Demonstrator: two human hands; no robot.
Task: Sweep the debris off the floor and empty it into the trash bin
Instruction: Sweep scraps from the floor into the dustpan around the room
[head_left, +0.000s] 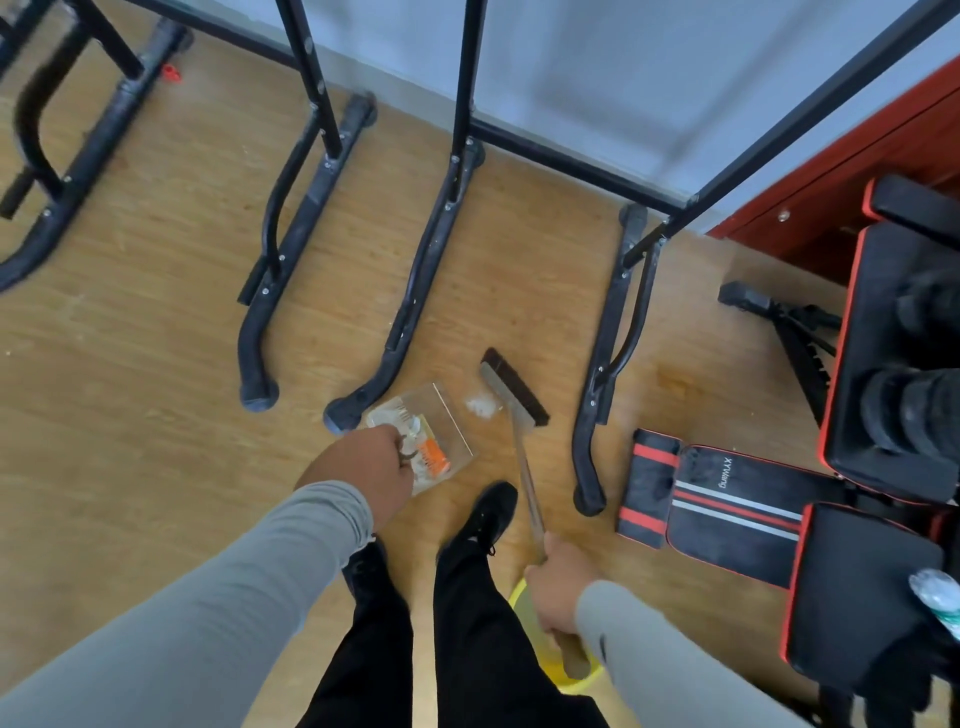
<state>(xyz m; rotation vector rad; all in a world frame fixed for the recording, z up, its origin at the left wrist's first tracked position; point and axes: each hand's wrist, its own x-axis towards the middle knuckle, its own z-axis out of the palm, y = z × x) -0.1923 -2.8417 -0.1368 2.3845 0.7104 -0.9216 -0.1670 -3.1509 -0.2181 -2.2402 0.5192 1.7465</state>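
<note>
Black rack feet (410, 312) flank dustpan (436, 441) — bench (727, 499) right of broom (511, 387).

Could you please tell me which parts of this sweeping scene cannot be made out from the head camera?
- Dustpan handle: hidden under the left hand.
- Debris in the pan: too blurred to identify beyond an orange scrap.
- Yellow container: mostly covered by the right hand, sleeve and leg.
- White debris by the broom: too small to identify.

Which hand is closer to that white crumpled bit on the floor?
Left. The left hand holds the dustpan just beside the white scrap; the right hand grips the broom handle, farther back.
</note>
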